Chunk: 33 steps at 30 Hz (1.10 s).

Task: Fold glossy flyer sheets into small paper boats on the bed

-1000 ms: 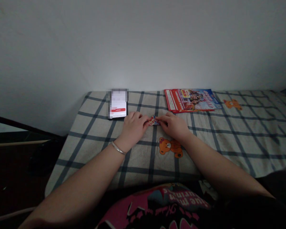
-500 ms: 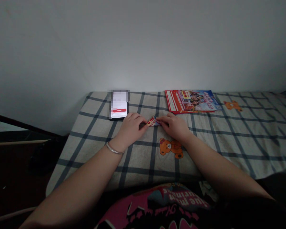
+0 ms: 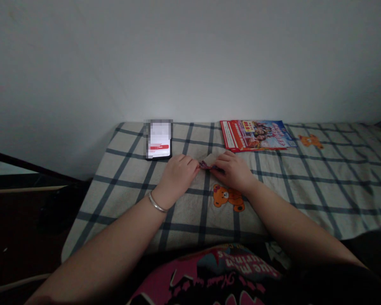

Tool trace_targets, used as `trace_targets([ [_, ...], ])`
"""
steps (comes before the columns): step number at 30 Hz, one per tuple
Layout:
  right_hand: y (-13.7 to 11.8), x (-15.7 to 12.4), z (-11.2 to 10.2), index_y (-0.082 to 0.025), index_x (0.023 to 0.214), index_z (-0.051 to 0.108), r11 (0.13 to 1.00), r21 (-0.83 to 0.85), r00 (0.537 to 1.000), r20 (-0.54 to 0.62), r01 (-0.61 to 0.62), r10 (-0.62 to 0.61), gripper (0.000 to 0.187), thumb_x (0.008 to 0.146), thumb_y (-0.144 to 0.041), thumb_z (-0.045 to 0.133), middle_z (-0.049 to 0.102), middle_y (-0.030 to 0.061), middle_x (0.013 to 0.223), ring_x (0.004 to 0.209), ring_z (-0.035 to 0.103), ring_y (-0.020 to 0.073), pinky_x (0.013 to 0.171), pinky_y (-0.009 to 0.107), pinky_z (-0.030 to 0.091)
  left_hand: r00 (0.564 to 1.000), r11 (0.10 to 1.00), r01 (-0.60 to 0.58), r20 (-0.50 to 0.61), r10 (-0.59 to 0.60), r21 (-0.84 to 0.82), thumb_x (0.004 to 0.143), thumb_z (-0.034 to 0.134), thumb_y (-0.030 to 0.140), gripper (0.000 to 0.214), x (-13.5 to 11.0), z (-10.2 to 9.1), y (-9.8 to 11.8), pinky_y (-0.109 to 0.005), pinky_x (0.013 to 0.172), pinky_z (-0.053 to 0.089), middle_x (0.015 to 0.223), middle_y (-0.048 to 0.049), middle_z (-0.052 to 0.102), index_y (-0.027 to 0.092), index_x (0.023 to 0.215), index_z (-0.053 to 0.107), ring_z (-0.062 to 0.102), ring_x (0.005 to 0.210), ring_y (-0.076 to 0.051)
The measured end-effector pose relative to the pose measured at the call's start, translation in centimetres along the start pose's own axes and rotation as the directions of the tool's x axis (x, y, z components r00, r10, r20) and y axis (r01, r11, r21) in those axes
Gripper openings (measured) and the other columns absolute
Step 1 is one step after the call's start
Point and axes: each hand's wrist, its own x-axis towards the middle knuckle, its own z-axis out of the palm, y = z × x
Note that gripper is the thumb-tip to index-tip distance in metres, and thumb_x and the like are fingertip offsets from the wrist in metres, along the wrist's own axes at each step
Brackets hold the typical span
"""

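— What are you holding?

— A small folded piece of dark-patterned paper [image 3: 205, 165] with a pale flap. Your bare left hand [image 3: 179, 176], a round silver bracelet [image 3: 158, 203] at its wrist, is pinched on the nine o'clock end; your bare right hand [image 3: 234, 170] is pinched on the three o'clock end.

— And where is it?

— At twelve o'clock from your body, low over the counter [image 3: 120, 169] spread with beige, blue-grey-checked cloth. I cannot tell whether it touches.

— What surrounds the paper?

— At ten o'clock, just beyond your left hand, a black rectangular phone [image 3: 160, 147] with a lit, partly blurred screen. At two, a stack of glossy red-and-blue leaflets [image 3: 257, 135]. At five, beside your right wrist, a printed orange bear [image 3: 227, 198].
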Motion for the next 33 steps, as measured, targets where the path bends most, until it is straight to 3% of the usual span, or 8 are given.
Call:
trace_targets([
  [8, 0.0, -0.1, 0.2, -0.018, 0.08, 0.062, 0.985, 0.137, 0.994, 0.032, -0.108, 0.105, 0.014, 0.09, -0.024, 0.056, 0.062, 0.0044, 0.081, 0.074, 0.054, 0.0164, 0.066, 0.028, 0.038, 0.999, 0.993, -0.043, 0.007, 0.042, 0.106, 0.095, 0.057, 0.025, 0.014, 0.0, -0.3, 0.6, -0.036, 0.066, 0.04, 0.082, -0.0054, 0.065, 0.017, 0.085, 0.064, 0.059, 0.082, -0.024],
  [16, -0.2, 0.1, -0.3, -0.018, 0.088, 0.064, 0.98, 0.176, 0.994, 0.075, -0.097, 0.085, 0.012, 0.09, -0.02, 0.053, 0.065, 0.0054, 0.085, 0.083, 0.057, 0.0182, 0.074, 0.028, 0.041, 0.991, 0.978, -0.122, 0.079, 0.11, 0.171, 0.096, 0.046, 0.011, 0.019, 0.0, -0.7, 1.3, -0.037, 0.065, 0.041, 0.082, -0.0075, 0.064, 0.016, 0.087, 0.062, 0.06, 0.08, -0.024],
  [26, 0.2, 0.3, 0.0, -0.02, 0.091, 0.071, 0.936, 0.328, 0.985, 0.148, -0.129, 0.084, 0.017, 0.093, -0.029, 0.057, 0.066, 0.0022, 0.082, 0.078, 0.059, 0.0152, 0.07, 0.025, 0.041, 0.995, 0.998, -0.016, 0.101, 0.01, 0.059, 0.096, 0.049, 0.019, 0.016, -0.7, -0.8, 1.4, -0.037, 0.07, 0.042, 0.085, -0.0078, 0.064, 0.016, 0.087, 0.062, 0.058, 0.085, -0.025],
  [33, -0.5, 0.6, 0.0, -0.019, 0.083, 0.066, 0.945, 0.203, 0.962, 0.14, -0.258, 0.233, 0.019, 0.093, -0.033, 0.057, 0.065, 0.0026, 0.078, 0.073, 0.056, 0.0162, 0.064, 0.027, 0.036, 0.99, 0.998, 0.063, 0.129, -0.062, 0.003, 0.098, 0.049, 0.027, 0.021, -0.4, -0.6, 1.5, -0.036, 0.072, 0.042, 0.086, -0.0075, 0.066, 0.016, 0.087, 0.063, 0.058, 0.084, -0.024],
])
